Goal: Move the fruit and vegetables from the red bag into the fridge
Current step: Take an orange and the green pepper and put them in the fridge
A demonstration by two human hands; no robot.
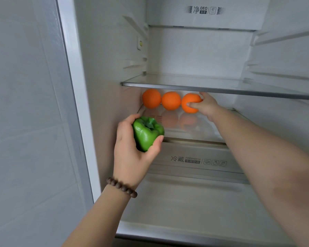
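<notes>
Three oranges stand in a row at the back of a glass fridge shelf: a left orange, a middle orange and a right orange. My right hand reaches deep onto that shelf and its fingers wrap the right orange. My left hand, with a bead bracelet at the wrist, holds a green bell pepper at the shelf's front left corner, stem up. The red bag is not in view.
An upper glass shelf hangs just above the oranges. Below the lower shelf sits a drawer marked FRESHBOX. The fridge's left wall stands close to my left hand. A tiled wall fills the left side.
</notes>
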